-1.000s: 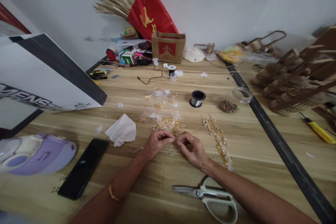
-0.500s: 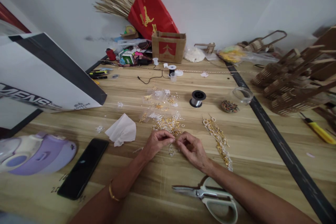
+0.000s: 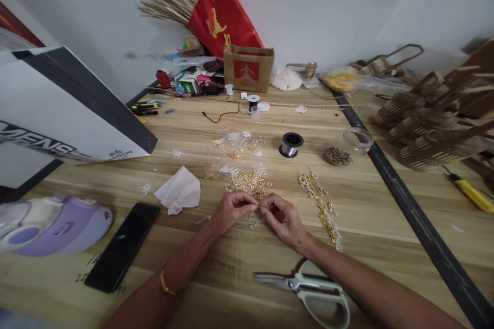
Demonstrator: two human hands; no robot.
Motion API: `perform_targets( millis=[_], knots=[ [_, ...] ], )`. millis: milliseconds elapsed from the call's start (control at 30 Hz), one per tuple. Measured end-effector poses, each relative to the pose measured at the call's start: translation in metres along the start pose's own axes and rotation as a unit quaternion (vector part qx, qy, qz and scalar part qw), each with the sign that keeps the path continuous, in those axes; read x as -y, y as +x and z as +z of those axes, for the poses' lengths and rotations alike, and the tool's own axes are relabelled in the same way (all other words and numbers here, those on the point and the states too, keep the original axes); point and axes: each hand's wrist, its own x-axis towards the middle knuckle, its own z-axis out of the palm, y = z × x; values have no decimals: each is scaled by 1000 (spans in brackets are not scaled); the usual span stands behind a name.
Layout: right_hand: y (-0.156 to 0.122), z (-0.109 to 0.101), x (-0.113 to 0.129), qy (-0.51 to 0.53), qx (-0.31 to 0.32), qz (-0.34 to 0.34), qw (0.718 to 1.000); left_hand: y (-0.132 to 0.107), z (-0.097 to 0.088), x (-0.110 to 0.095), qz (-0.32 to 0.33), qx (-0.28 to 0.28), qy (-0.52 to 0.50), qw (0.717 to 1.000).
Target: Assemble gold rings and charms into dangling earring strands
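Observation:
My left hand (image 3: 230, 209) and my right hand (image 3: 282, 218) meet fingertip to fingertip low over the wooden table (image 3: 270, 277), pinching a tiny metal jewellery piece (image 3: 258, 207) between them. Under the fingers lies a small silvery chain bit (image 3: 253, 223). Just beyond my hands sits a heap of small gold findings (image 3: 247, 183). To the right, a row of finished gold chain pieces (image 3: 321, 204) stretches toward me.
Scissors (image 3: 304, 288) lie near my right forearm. A black phone (image 3: 122, 245), a crumpled tissue (image 3: 179, 191) and a purple device (image 3: 54, 223) are at left. A wire spool (image 3: 290, 144), a bead pile (image 3: 337, 156), a glass lid (image 3: 357, 139), wooden baskets (image 3: 432, 123) stand further off.
My two hands have drawn slightly closer together at the fingertips; otherwise nothing has moved.

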Motion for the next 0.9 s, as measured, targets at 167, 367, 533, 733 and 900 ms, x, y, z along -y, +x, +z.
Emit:
perform_targets(
  millis=[167,367,533,733,900],
  knots=[
    [0,0,-1,-4,0,-4,1000,0,0,2,4,11,5,1000],
    [0,0,-1,-1,0,-2,1000,0,0,2,0,20,2,1000],
    [1,0,0,-2,1,0,1000,-1,0,1,2,15,1,1000],
    [1,0,0,-2,1,1,1000,-1,0,3,11,13,6,1000],
    [0,0,0,-1,3,0,1000,-1,1,3,27,7,10,1000]
  ],
)
